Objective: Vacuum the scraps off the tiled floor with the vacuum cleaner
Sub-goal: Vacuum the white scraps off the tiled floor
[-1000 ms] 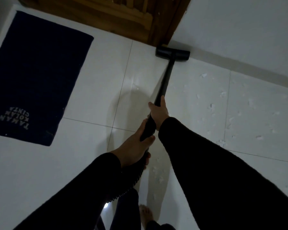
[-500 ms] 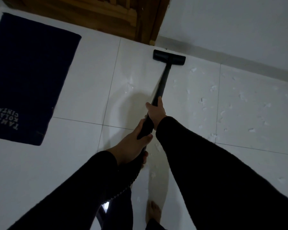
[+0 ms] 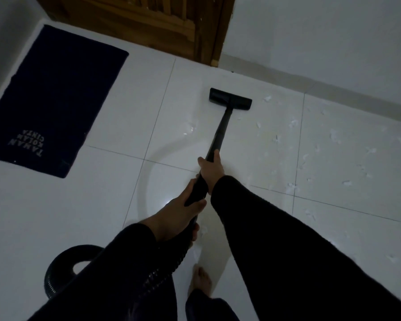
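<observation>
The black vacuum wand (image 3: 220,133) runs up from my hands to its flat floor head (image 3: 230,98), which rests on the white tiled floor (image 3: 116,200) a short way from the wall. My right hand (image 3: 212,169) grips the wand higher up. My left hand (image 3: 178,216) grips it lower, where the ribbed black hose (image 3: 63,269) joins and loops to the lower left. Several white scraps (image 3: 333,135) lie scattered on the tiles right of the head, with a few (image 3: 189,128) left of the wand.
A dark blue doormat (image 3: 53,98) with white lettering lies at the left. A wooden door and frame (image 3: 148,22) stand at the top, beside a white wall (image 3: 322,38) with a grey skirting. My bare foot (image 3: 202,283) stands at the bottom.
The floor head has been pulled back from the corner by the door frame toward me. The hose loop has come into view at the lower left.
</observation>
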